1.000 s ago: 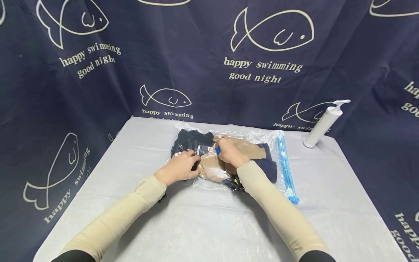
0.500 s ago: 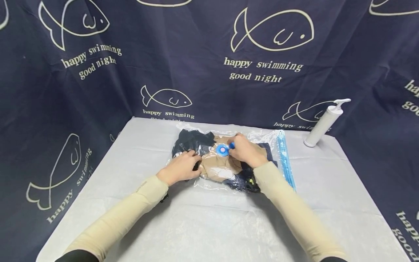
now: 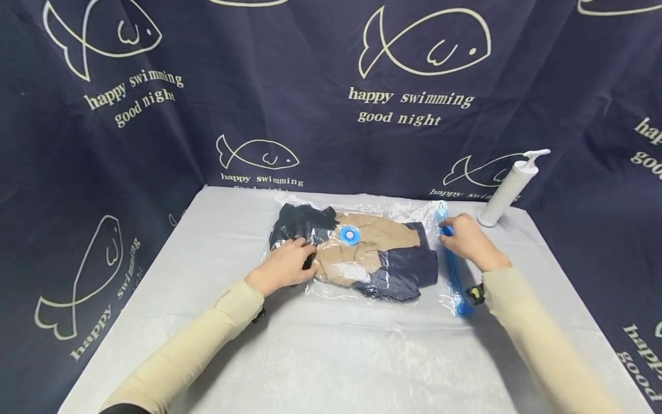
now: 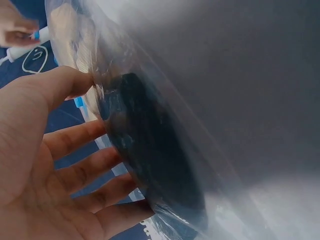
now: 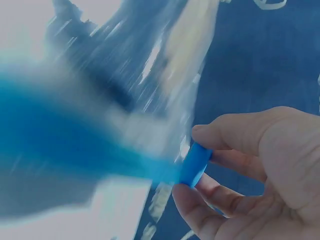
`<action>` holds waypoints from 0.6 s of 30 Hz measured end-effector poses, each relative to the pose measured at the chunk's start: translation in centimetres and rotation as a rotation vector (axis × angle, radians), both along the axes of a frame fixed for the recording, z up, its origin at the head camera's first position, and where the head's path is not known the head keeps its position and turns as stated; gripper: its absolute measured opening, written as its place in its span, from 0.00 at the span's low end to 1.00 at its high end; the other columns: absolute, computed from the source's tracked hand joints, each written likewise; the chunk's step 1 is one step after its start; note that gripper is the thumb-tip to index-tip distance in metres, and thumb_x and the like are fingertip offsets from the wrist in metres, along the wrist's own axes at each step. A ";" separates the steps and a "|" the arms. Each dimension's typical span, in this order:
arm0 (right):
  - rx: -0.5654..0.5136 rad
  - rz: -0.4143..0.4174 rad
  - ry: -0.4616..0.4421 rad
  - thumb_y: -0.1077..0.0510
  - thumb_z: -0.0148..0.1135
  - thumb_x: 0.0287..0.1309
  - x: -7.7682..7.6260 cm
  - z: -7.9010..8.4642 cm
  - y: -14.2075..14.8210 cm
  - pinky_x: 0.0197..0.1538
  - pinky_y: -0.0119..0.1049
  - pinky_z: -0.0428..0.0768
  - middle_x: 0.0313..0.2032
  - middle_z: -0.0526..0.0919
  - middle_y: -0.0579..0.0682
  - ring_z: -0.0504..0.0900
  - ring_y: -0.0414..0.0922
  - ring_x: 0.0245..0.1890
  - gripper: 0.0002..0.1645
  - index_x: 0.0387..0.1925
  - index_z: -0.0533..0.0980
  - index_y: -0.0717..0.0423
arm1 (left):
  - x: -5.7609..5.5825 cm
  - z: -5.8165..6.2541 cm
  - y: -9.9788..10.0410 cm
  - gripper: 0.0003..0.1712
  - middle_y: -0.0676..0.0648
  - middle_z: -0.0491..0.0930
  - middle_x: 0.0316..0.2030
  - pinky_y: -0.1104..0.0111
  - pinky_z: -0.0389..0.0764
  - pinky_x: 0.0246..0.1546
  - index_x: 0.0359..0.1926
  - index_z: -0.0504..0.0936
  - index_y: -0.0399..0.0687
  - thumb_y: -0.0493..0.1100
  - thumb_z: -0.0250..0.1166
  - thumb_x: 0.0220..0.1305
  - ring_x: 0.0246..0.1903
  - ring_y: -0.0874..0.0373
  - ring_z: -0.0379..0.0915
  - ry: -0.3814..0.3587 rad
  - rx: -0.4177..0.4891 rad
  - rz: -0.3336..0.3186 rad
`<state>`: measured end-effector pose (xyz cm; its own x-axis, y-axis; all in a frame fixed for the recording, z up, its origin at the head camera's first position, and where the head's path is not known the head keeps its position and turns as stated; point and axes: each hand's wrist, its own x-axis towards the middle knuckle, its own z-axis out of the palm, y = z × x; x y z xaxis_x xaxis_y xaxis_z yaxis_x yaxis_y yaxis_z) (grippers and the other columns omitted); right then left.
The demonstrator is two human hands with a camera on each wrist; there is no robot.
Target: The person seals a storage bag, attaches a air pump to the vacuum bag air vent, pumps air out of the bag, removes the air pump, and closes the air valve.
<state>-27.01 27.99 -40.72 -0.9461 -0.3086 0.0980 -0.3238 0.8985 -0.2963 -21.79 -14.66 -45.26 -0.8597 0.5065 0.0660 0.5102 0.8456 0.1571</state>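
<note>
Clear vacuum bag lies on the far half of the table. Left hand, fingers spread apart, touches its left part; right hand pinches blue cap near right-end zip strip.

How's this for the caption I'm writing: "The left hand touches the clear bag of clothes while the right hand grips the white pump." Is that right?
Not quite: the right hand grips a small blue cap, not the white pump; the right wrist view shows it. The left hand does touch the clear bag of clothes.
</note>
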 end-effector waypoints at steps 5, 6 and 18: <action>0.020 -0.054 -0.013 0.62 0.66 0.56 0.1 -1.0 5.2 0.54 0.69 0.75 0.44 0.82 0.78 0.78 0.76 0.47 0.24 0.49 0.78 0.78 | -0.1 0.1 -0.2 0.26 0.42 0.81 0.48 0.51 0.85 0.44 0.60 0.83 0.47 0.54 0.65 0.66 0.41 0.44 0.78 0.004 0.018 -0.004; 0.022 -0.073 -0.025 0.61 0.67 0.56 0.1 -1.2 6.2 0.53 0.68 0.76 0.45 0.82 0.79 0.79 0.75 0.46 0.25 0.50 0.77 0.79 | -0.1 0.0 -0.2 0.26 0.42 0.81 0.48 0.52 0.85 0.44 0.60 0.83 0.47 0.55 0.65 0.66 0.42 0.44 0.78 0.002 0.015 -0.004; 0.049 -0.342 -0.182 0.59 0.70 0.58 0.5 -4.3 14.1 0.47 0.65 0.78 0.46 0.78 0.80 0.77 0.74 0.45 0.29 0.48 0.73 0.83 | 0.0 0.2 0.0 0.28 0.42 0.81 0.48 0.52 0.84 0.47 0.61 0.82 0.47 0.56 0.68 0.65 0.43 0.44 0.79 -0.018 0.005 0.002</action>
<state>-26.53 42.10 -45.06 -0.9957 0.0274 -0.0883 0.0509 0.9601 -0.2751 -21.78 -14.70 -45.09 -0.8618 0.5046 0.0528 0.5056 0.8457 0.1706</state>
